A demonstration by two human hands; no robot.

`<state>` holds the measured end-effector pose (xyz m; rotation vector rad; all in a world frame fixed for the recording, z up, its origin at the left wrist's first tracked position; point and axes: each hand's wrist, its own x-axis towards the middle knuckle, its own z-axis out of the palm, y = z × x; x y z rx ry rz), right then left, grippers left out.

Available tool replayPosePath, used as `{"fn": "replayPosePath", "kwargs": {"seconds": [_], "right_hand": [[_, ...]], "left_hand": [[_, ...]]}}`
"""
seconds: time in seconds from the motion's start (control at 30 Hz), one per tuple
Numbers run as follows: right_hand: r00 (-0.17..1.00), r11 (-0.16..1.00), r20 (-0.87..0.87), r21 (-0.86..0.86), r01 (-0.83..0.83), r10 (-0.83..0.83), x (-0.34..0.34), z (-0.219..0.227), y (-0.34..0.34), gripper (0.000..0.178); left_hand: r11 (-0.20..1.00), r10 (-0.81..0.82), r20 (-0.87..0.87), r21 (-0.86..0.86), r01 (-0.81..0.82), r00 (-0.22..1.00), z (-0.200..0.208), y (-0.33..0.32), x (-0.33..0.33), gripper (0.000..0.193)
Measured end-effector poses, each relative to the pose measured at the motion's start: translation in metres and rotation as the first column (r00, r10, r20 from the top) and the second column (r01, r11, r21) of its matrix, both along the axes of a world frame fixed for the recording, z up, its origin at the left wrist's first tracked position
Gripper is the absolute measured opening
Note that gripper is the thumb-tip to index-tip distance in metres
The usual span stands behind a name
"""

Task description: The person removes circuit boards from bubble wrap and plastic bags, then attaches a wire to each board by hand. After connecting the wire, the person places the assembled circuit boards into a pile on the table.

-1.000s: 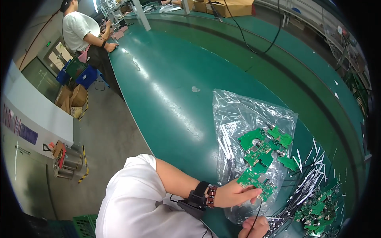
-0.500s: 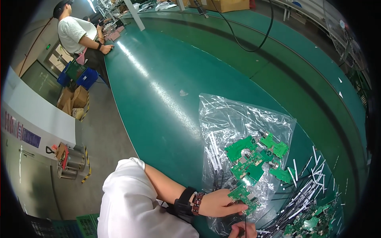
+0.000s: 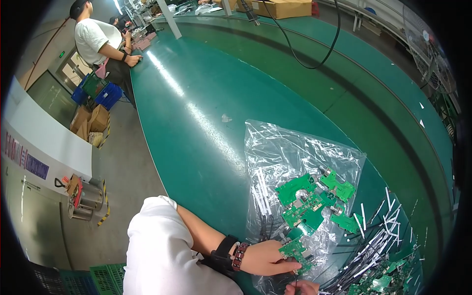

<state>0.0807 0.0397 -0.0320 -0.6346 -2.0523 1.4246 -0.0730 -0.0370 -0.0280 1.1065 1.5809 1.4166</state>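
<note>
Green bench (image 3: 196, 147) | left hand (image 3: 268, 258) pinching circuit board (image 3: 296, 251) | right hand (image 3: 301, 288) cropped, grip unreadable

Two hands, left (image 3: 268, 258) and right (image 3: 301, 287), work at one clear plastic bag (image 3: 290, 162) bearing about six green circuit boards (image 3: 307, 209); more boards and white strips (image 3: 373, 246), too many to count, lie beside. One co-worker (image 3: 96, 39) stands beyond.

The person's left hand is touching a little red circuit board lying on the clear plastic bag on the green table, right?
Not quite: the circuit board under the left hand is green, not red, as the head view shows. It does lie on the clear plastic bag on the green table.
</note>
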Motion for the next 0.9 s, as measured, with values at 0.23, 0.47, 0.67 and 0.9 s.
{"fn": "replayPosePath", "kwargs": {"seconds": [0.23,0.47,0.67,0.9], "right_hand": [[0.917,0.917,0.223,0.155,-0.368,0.331,-0.003,0.012,0.02,0.007],[0.964,0.917,0.056,0.296,-0.265,0.261,-0.003,0.003,0.013,0.013],[0.951,0.974,0.258,0.099,-0.203,0.172,0.001,0.0,0.007,0.017],[0.962,0.938,0.229,0.276,-0.211,0.149,0.0,0.011,0.004,0.017]], "left_hand": [[0.99,-0.138,-0.18,-0.03,0.135,0.974,-0.008,-0.002,-0.005,0.023],[0.987,-0.157,-0.217,-0.007,0.16,0.963,-0.01,-0.003,-0.006,0.02],[0.988,-0.143,-0.223,0.019,0.151,0.964,-0.015,-0.003,-0.003,0.016],[0.97,-0.242,-0.086,-0.062,0.237,0.967,-0.02,-0.004,-0.002,0.018]]}}
